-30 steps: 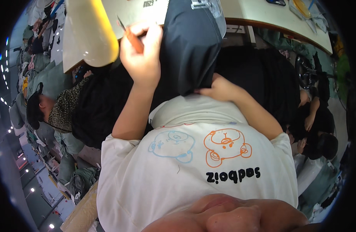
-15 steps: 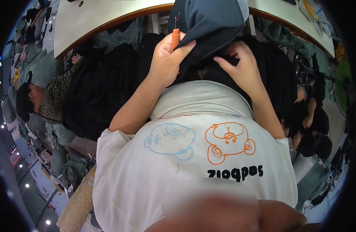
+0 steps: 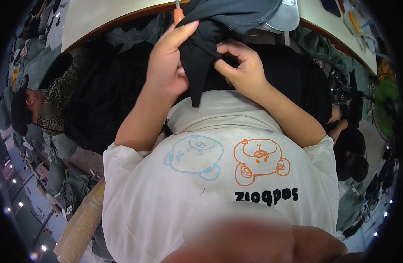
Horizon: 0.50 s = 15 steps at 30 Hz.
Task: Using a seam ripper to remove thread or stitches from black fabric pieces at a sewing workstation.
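**Both hands on dark fabric at the bench edge**

Leftmost, a seated co-worker (image 3: 28, 109) in a dark cap and leopard-print top works beside a heap of black cloth (image 3: 105, 101). Next along, the left hand (image 3: 166, 70) curls around the dark garment (image 3: 219, 26), thumb laid on the fabric, with an orange-handled tool (image 3: 178, 13) tucked behind the fingers; its grip is pressed together on both. Just beside it, the right hand (image 3: 243, 70) pinches a narrow hanging fold of the same garment between thumb and forefinger. The garment hangs off the front edge of the pale bench (image 3: 96, 17), above the person's lap and cream printed shirt (image 3: 219, 175).

Handling this well likely means keeping the fold taut between both hands and the tool's tip pointed away from the fingers.

Compared with half a second ago, the hands sit closer together and lower in view, and the right hand has gone from a flat hold to a fine pinch.
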Available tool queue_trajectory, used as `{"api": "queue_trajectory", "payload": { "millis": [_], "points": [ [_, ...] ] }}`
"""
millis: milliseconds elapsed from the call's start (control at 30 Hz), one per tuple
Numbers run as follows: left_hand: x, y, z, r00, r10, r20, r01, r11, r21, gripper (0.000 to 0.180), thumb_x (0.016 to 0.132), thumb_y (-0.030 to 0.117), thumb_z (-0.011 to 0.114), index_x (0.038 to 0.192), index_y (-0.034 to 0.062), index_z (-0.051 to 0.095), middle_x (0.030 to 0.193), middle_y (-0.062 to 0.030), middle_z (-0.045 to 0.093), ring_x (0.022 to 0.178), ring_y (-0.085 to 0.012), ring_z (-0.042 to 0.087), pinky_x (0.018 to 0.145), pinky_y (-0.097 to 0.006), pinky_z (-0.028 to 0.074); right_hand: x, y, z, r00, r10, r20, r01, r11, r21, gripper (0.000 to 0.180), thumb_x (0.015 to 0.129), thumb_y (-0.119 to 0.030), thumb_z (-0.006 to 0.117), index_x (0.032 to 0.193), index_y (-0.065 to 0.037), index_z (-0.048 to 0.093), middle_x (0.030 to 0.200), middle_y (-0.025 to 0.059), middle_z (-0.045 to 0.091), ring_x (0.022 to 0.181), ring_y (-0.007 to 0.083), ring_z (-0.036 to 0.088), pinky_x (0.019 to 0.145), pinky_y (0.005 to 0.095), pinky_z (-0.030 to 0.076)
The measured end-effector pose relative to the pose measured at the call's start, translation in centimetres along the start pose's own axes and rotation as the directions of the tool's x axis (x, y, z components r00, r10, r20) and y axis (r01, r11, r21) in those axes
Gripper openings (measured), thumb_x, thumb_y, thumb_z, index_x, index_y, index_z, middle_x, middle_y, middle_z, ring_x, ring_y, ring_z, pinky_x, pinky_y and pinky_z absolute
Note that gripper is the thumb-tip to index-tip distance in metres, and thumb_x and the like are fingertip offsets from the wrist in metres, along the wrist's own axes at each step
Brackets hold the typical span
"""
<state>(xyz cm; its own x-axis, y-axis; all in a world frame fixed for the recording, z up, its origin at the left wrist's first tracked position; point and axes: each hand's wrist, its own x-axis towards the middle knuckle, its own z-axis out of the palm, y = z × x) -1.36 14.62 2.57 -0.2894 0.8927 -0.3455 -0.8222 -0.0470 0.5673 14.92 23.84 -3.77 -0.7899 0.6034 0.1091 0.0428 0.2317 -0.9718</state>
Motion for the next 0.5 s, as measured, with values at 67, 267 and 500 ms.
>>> {"api": "queue_trajectory", "payload": {
  "millis": [67, 267, 500],
  "points": [
    [2.4, 0.3, -2.8, 0.925, 0.379, 0.002, -0.312, 0.758, 0.573, 0.014, 0.102, 0.014, 0.066, 0.112, 0.0054, 0.068, 0.091, -0.0032, 0.072, 0.060, -0.0037, 0.056, 0.054, -0.018, 0.042, 0.0, 0.1, 0.3, 0.968, 0.089, 0.233, -0.100, 0.994, 0.035, 0.021, 0.086, -0.013, 0.080, 0.097, 0.003, 0.071, 0.083, 0.0128, 0.071, 0.079, 0.0201, 0.066, 0.076, 0.0334, 0.053],
    [3.7, 2.2, -7.6, 0.623, 0.694, 0.362, -0.322, -0.194, 0.927, 0.014, 0.096, 0.014, 0.077, 0.089, 0.0037, 0.071, 0.080, 0.0051, 0.064, 0.067, -0.0017, 0.050, 0.064, -0.020, 0.041, 0.8, 0.4, 0.9, 0.745, 0.391, 0.540, -0.329, 0.920, -0.212, 0.027, 0.086, -0.019, 0.083, 0.095, 0.005, 0.076, 0.091, 0.0208, 0.076, 0.084, 0.0288, 0.074, 0.077, 0.0360, 0.057],
    [-1.3, 1.0, -11.2, 0.961, 0.230, 0.151, -0.224, 0.338, 0.914, 0.013, 0.093, 0.012, 0.080, 0.102, 0.0051, 0.073, 0.075, 0.0086, 0.053, 0.067, 0.0004, 0.043, 0.060, -0.020, 0.034, 1.0, 4.0, 3.7, 0.864, 0.104, 0.492, -0.090, 0.995, -0.052, 0.029, 0.086, -0.018, 0.083, 0.105, 0.002, 0.076, 0.103, 0.0156, 0.077, 0.099, 0.0255, 0.072, 0.094, 0.0338, 0.053]
  ]
}}
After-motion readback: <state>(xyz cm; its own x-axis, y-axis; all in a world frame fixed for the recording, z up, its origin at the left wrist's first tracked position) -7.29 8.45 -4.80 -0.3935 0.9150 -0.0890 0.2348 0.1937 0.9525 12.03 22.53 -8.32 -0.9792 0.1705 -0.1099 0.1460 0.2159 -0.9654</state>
